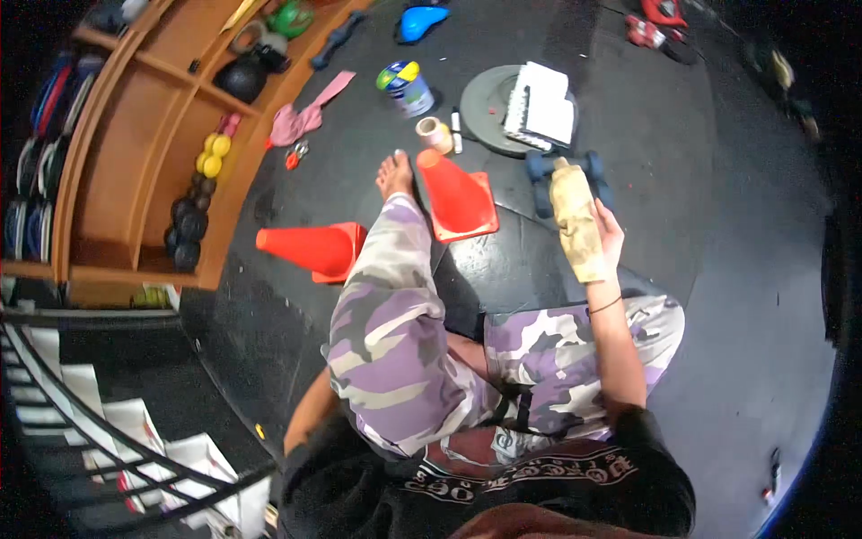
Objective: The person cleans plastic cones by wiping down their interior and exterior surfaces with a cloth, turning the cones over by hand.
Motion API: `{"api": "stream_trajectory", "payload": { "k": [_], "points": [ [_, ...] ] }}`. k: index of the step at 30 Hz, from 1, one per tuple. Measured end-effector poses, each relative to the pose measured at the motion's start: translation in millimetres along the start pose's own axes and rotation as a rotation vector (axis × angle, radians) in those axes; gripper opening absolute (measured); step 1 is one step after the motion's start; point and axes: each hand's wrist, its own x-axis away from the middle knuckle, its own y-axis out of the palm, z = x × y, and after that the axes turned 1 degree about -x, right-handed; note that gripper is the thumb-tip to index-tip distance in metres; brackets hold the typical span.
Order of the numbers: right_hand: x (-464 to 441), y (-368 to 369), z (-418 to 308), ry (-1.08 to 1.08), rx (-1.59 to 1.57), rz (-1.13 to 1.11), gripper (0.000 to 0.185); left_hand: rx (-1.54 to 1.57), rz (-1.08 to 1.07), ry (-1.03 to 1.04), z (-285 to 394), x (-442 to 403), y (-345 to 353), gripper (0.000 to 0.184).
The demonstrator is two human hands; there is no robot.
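My right hand (609, 238) is closed around a tan, bottle-shaped thing (576, 216) with a wrinkled covering and a narrow top. It is held upright, slightly tilted, above my bent right leg. Just beyond its top are blue dumbbells (548, 171) on the floor, partly hidden by it. My left forearm (310, 409) goes down beside my raised left knee, and the hand itself is hidden. One orange cone (453, 198) stands by my bare foot (395, 175); another orange cone (310, 249) lies on its side to the left of my shin.
Ahead on the black floor are a tape roll (434, 133), a marker (456, 130), a tin (407, 90) and a round weight plate (489, 108) bearing a spiral notebook (543, 103). A pink cloth (301, 117) and scissors (295, 155) lie near the wooden shelf (224, 202). A railing (108, 431) stands at lower left.
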Motion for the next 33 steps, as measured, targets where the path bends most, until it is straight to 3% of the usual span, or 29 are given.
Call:
{"api": "stream_trajectory", "payload": {
  "k": [6, 7, 8, 10, 11, 14, 17, 20, 21, 24, 27, 30, 31, 33],
  "points": [
    [-9, -22, -18, -0.086, -0.026, -0.019, 0.040, -0.136, -0.315, -0.233, 18, -26, 40, 0.038],
    [-8, -20, -17, -0.100, -0.029, 0.002, 0.040, -0.145, -0.325, -0.226, 94, -20, 93, 0.038],
    [-8, -17, -17, -0.113, -0.032, 0.022, 0.041, -0.468, -0.211, -0.212, 169, -24, 181, 0.034],
    [-8, -10, -15, -0.129, -0.034, 0.000, 0.042, -0.657, -0.428, -0.082, 203, -40, 238, 0.045],
    [-7, -8, -14, -0.132, -0.031, -0.008, 0.043, -0.721, -0.582, -0.121, 204, -48, 249, 0.056],
    [-8, -18, -12, -0.114, -0.005, 0.034, 0.041, -1.113, -0.788, 0.116, 178, -63, 275, 0.053],
    [-9, -12, -14, -0.133, -0.001, 0.036, 0.047, -1.185, -0.837, -0.014, 208, -58, 312, 0.043],
    [-6, -12, -15, -0.140, -0.016, -0.012, 0.050, -1.269, -0.822, 0.444, 210, -56, 309, 0.039],
    [-7, -12, -16, -0.132, -0.023, -0.030, 0.050, -1.300, -0.813, 0.356, 211, -55, 309, 0.045],
    [-12, -13, -14, -0.129, -0.029, -0.041, 0.050, -1.029, -0.741, 0.459, 199, -42, 309, 0.047],
    [-9, -7, -10, -0.118, -0.022, -0.025, 0.048, -0.993, -0.830, 0.125, 216, -39, 318, 0.047],
    [-1, -6, -11, -0.114, 0.019, 0.032, 0.047, -0.749, -0.713, 0.098, 214, -51, 312, 0.040],
    [0, -7, -12, -0.115, 0.021, 0.043, 0.047, -0.803, -0.628, 0.114, 215, -54, 310, 0.035],
    [-3, -8, -13, -0.121, 0.021, 0.052, 0.047, -1.028, -0.702, 0.185, 227, -54, 314, 0.034]
  ]
}}
